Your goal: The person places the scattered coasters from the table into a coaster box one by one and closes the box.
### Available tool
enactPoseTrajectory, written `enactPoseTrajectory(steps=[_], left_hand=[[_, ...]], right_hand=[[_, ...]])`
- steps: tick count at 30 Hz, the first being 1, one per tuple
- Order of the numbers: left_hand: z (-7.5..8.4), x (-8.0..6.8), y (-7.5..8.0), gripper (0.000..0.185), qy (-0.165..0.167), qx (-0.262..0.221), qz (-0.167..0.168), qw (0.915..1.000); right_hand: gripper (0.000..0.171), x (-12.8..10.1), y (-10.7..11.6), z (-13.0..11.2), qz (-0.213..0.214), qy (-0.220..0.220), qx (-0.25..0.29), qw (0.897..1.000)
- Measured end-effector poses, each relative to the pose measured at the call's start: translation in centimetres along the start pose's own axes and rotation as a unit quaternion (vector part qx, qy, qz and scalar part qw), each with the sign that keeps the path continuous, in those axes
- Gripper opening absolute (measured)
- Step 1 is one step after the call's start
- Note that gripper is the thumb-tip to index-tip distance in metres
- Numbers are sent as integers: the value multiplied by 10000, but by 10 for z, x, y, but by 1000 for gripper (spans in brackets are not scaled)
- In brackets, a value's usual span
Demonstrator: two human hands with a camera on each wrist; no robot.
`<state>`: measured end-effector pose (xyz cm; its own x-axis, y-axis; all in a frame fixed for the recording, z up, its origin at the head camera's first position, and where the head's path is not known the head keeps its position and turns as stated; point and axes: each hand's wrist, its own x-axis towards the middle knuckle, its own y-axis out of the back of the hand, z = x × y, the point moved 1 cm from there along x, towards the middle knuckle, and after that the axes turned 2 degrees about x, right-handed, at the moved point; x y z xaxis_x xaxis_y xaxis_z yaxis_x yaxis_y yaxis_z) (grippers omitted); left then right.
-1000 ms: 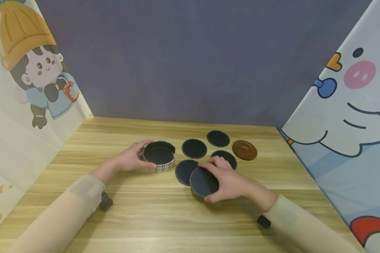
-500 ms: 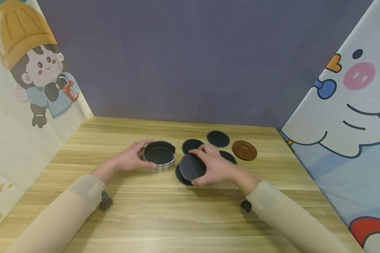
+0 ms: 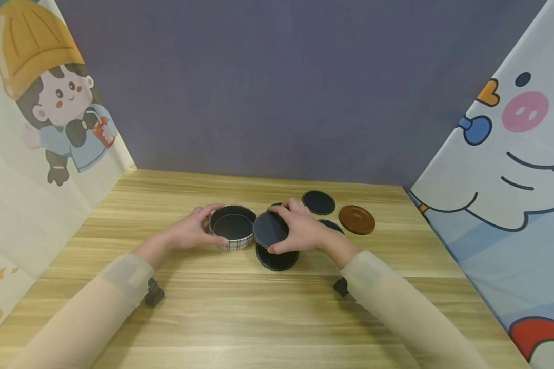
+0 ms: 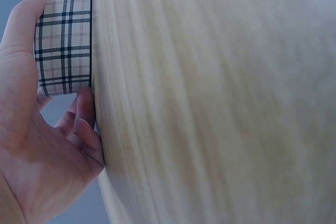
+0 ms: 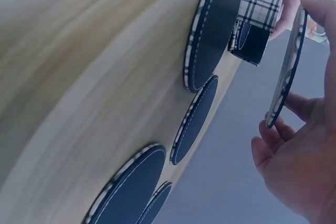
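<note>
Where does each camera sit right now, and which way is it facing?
Head: worn high, looking forward and down at the table; both sleeves, left hand and right hand show.
Left wrist: low beside the left hand, facing the plaid holder; palm and fingers show.
Right wrist: low beside the right hand, facing the held coaster and the coasters lying flat; fingers show.
Shared: the plaid holder appears in all three views.

I see a light wooden table [image 3: 277,328] as my landmark, with a plain grey-purple wall [image 3: 277,87] behind it, a cartoon child in a yellow hat on the panel [image 3: 41,118] to its left, and a pink-cheeked cartoon panel [image 3: 512,169] to its right, all evenly lit.
</note>
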<state>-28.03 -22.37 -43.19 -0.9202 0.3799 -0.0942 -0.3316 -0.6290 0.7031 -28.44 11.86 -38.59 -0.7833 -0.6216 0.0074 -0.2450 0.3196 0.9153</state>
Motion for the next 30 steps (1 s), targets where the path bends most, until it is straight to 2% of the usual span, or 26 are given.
enactPoseTrajectory(steps=[12,17,23,30], left_hand=[[0,0,1,116,20,84,23,10000],[-1,0,1,114,23,70,38,10000],[-1,-1,1,115,68,59,-92,9999],[1,0,1,115,68,91,-144,9998]], right_hand=[[107,32,-1,-17,93,78,-106,9999],[108,47,-4,-26,42,-5,58,10000],[109,63,-12,-33,-4,-38,152,9999],[109,75,-19,-41,-19,-17,229,9997]])
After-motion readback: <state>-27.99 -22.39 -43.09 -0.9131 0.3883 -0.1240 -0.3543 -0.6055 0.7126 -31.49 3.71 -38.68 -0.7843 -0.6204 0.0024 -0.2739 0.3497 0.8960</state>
